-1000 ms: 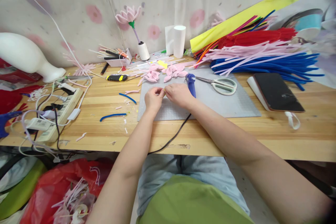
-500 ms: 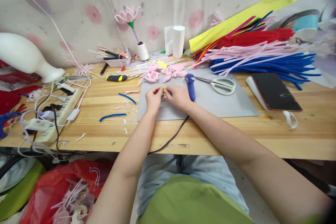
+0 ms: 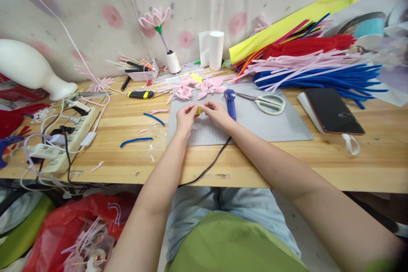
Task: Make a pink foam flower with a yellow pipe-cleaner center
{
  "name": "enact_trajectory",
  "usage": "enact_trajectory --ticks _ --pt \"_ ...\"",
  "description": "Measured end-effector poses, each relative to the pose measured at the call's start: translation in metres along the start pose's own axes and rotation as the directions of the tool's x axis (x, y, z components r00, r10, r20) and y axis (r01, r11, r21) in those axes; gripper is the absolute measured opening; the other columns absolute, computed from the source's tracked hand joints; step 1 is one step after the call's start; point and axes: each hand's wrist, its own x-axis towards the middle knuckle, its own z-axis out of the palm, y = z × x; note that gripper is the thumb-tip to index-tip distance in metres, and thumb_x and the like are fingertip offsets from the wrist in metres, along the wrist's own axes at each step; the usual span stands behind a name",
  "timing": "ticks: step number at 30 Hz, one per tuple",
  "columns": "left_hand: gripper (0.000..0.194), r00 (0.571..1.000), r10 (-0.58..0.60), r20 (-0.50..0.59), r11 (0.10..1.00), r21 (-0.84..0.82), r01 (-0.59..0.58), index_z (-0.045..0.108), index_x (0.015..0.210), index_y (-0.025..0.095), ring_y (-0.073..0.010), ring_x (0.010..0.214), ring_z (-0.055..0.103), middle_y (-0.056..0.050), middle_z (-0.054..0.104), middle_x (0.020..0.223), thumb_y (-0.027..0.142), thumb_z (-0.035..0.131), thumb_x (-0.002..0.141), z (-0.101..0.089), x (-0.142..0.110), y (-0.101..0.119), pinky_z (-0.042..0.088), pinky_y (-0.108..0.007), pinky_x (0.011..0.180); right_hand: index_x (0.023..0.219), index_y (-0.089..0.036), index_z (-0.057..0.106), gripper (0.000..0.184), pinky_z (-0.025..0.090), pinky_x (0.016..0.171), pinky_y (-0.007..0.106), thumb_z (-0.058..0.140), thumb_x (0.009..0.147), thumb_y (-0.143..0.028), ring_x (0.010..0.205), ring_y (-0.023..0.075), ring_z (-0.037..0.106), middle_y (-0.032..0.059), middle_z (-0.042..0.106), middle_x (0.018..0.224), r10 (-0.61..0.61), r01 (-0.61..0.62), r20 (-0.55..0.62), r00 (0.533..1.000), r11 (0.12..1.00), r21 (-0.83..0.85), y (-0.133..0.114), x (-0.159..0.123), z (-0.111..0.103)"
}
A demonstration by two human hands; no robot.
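In the head view, the small yellow piece point(image 3: 199, 109) is over the grey mat point(image 3: 255, 129), nearer the mat's left edge than its right, about midway between the front and back edges of the worktop point(image 3: 105, 148). The left hand point(image 3: 185, 120) has thumb and fingers together, clamped on the piece's left side; the right hand point(image 3: 217, 114) closes on its right side in a like pinch. Their grip hides much of it, so its full shape cannot be told

It looks soft, fuzzy and very light, probably pliable with a thin wire core. I judge it unlikely to slip, but easy to crush or kink; fingertips at its ends, with light pressure, suit it better than a squeeze around the middle

Just beside the right hand lies a blue tool point(image 3: 230, 106), seemingly a glue gun, with scissors point(image 3: 256, 98) to its right. Pink petal pieces point(image 3: 210, 88) lie beyond the hands, towards the worktop's back edge. Two blue strips point(image 3: 136, 140) lie left of the mat, and a black cord point(image 3: 210, 165) runs to the front edge. A phone point(image 3: 334, 110) leans on a white support towards the right end, in front of a thick bundle of blue stems point(image 3: 306, 77)
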Motion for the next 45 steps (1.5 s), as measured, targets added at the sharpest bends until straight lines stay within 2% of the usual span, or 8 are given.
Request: enact_trajectory --ticks 5,11,18,21,25,31,38,45 --pt "0.02 0.999 -0.037 -0.013 0.999 0.013 0.037 0.067 0.073 0.013 -0.0096 0.064 0.06 -0.002 0.067 0.069 0.029 0.071 0.062 0.001 -0.001 0.001 0.051 -0.025 0.066 0.073 -0.017 0.052 0.037 0.034 0.055 0.022 0.062 0.068 -0.052 0.058 0.0089 0.044 -0.0026 0.051 0.064 -0.029 0.029 0.016 0.999 0.999 -0.041 0.006 0.001 0.0" --pt "0.02 0.992 -0.125 -0.028 0.992 -0.017 0.125 0.066 0.071 0.011 -0.011 0.063 0.061 -0.002 0.066 0.065 0.028 0.072 0.061 0.003 -0.002 0.003 0.052 -0.029 0.07 0.072 -0.017 0.053 0.023 0.035 0.057 0.024 0.061 0.073 -0.039 0.059 0.0103 0.046 -0.0015 0.055 0.063 -0.043 0.039 -0.014 0.999 0.979 -0.199 -0.002 -0.004 -0.001" --pt "0.022 0.976 -0.2 0.09 0.977 -0.053 0.205 0.065 0.073 0.012 -0.0123 0.069 0.063 -0.005 0.068 0.074 0.026 0.076 0.058 -0.001 -0.003 0.005 0.053 -0.028 0.068 0.071 -0.017 0.052 0.015 0.034 0.054 0.023 0.059 0.074 -0.03 0.056 0.0096 0.046 -0.0019 0.054 0.061 -0.019 0.003 -0.054 0.998 0.959 -0.285 -0.004 -0.006 -0.004" --pt "0.025 0.981 -0.182 0.061 0.983 -0.022 0.183 0.065 0.075 0.014 -0.0145 0.075 0.064 -0.005 0.069 0.078 0.026 0.077 0.057 -0.002 -0.003 0.005 0.052 -0.027 0.067 0.074 -0.016 0.053 0.017 0.035 0.051 0.022 0.059 0.074 -0.032 0.056 0.0092 0.047 -0.0018 0.054 0.062 0.007 -0.01 -0.017 1.0 0.979 -0.204 -0.002 -0.006 -0.002" --pt "0.022 0.991 -0.136 0.004 0.991 0.009 0.136 0.065 0.073 0.014 -0.0135 0.075 0.063 -0.004 0.068 0.076 0.029 0.075 0.06 0.001 -0.002 0.004 0.05 -0.027 0.07 0.079 -0.016 0.054 0.015 0.039 0.045 0.019 0.061 0.074 -0.029 0.055 0.0085 0.049 -0.0015 0.056 0.066 0.135 -0.138 0.106 0.985 0.99 0.022 -0.004 -0.007 0.001" --pt "0.026 0.994 -0.101 0.038 0.995 -0.021 0.101 0.065 0.081 0.014 -0.0088 0.068 0.061 -0.002 0.068 0.078 0.026 0.075 0.061 0.001 -0.003 0.006 0.047 -0.022 0.067 0.069 -0.015 0.052 0.021 0.037 0.042 0.017 0.07 0.066 -0.025 0.05 0.0055 0.047 -0.003 0.055 0.06 0.203 -0.216 0.08 0.976 0.95 0.224 -0.007 -0.004 -0.003" --pt "0.033 0.953 -0.211 0.218 0.974 0.126 0.187 0.067 0.073 0.013 -0.0097 0.063 0.059 -0.003 0.067 0.072 0.032 0.081 0.051 -0.012 0.002 0.011 0.046 -0.023 0.062 0.064 -0.014 0.053 0.017 0.033 0.038 0.016 0.07 0.065 -0.017 0.038 0.0032 0.042 -0.0064 0.051 0.047 0.205 -0.227 0.126 0.97 0.955 0.192 -0.007 -0.005 -0.006" --pt "0.017 0.99 -0.108 0.094 0.987 0.133 0.095 0.064 0.063 0.012 -0.0074 0.054 0.054 0.0 0.063 0.059 0.022 0.077 0.057 -0.006 0.001 0.005 0.044 -0.021 0.057 0.064 -0.014 0.052 0.015 0.032 0.036 0.015 0.062 0.071 -0.005 0.035 0.0027 0.043 -0.0075 0.051 0.047 0.221 -0.229 0.076 0.972 0.965 0.127 -0.005 -0.003 -0.002"
